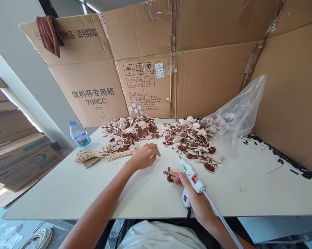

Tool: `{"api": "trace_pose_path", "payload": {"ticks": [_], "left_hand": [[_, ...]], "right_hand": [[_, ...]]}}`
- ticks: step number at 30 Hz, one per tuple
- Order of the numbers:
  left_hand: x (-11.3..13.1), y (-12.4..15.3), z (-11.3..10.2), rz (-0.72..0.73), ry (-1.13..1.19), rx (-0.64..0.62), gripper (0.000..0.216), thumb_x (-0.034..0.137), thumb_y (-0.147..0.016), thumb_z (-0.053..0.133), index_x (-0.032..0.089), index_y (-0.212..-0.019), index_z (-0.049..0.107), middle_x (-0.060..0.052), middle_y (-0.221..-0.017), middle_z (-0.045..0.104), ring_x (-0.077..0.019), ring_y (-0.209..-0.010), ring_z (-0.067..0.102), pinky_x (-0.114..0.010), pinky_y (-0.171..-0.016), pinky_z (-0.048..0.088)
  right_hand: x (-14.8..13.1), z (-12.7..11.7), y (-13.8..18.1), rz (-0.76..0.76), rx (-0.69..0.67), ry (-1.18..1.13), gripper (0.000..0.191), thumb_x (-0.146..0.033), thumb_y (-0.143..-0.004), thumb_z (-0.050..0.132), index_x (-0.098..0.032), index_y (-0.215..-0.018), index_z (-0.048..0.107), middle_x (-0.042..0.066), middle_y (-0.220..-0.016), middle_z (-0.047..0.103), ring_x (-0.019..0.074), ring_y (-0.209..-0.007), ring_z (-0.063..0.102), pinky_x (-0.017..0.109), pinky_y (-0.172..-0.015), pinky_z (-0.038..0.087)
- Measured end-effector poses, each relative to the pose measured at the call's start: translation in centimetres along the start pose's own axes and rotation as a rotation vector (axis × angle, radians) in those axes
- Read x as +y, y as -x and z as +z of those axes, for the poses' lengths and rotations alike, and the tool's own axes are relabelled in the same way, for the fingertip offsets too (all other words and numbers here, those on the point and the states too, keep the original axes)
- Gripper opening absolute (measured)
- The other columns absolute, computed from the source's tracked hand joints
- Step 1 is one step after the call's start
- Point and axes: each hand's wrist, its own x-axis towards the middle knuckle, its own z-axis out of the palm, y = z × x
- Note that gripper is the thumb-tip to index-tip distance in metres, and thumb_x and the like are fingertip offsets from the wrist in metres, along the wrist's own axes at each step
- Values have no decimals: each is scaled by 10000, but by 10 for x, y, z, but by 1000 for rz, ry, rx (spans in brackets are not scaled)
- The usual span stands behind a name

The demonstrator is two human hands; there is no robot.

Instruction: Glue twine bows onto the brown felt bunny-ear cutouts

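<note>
My right hand (183,180) grips a white hot glue gun (190,173) with its nozzle tilted up toward the left. The outstretched fingertips of that hand touch a small brown felt piece with a cord bow (168,175) lying on the table. My left hand (145,156) is over the middle of the table, fingers loosely bent and apart, with nothing visible in it. Beyond it is a pile of beige and brown felt pieces (130,131). Another pile of brown pieces with cord bows (189,138) lies past the glue gun.
Bundles of thin cords (96,155) lie left of my left hand, by a water bottle (79,135). A clear plastic bag (238,110) with more pieces stands back right. Cardboard walls (145,38) enclose the table's rear. Black bits (280,155) line the right edge.
</note>
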Motion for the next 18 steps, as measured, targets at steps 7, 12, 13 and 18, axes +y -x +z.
{"api": "trace_pose_path", "payload": {"ticks": [7,12,13,18], "left_hand": [[-6,0,7,-67,97,42,270,145,-969,482,224,-1018,736,-63,-984,700,-186,-859,645,-285,-722,459],[-2,-1,5,-79,186,76,233,212,-1003,497,228,-1014,729,-60,-986,717,-187,-873,658,-283,-752,466],[1,-2,4,-76,210,80,242,214,-1011,483,227,-1028,724,-60,-988,718,-185,-869,657,-283,-754,467],[11,-3,0,-64,298,104,268,213,-1029,445,222,-1078,708,-68,-1007,715,-181,-874,652,-293,-784,481]], "right_hand": [[-4,2,2,-16,20,-22,512,-682,-883,620,-210,-973,796,108,-1184,774,322,-1113,689,390,-966,495],[-8,3,2,9,13,-24,503,-694,-848,654,-215,-927,785,108,-1147,781,347,-1178,656,367,-903,526],[-8,3,2,10,15,-21,507,-698,-845,655,-216,-937,784,106,-1143,782,347,-1181,654,369,-914,522],[-7,3,2,9,14,-12,508,-701,-857,638,-221,-924,790,102,-1194,767,343,-1155,660,408,-990,477]]}}
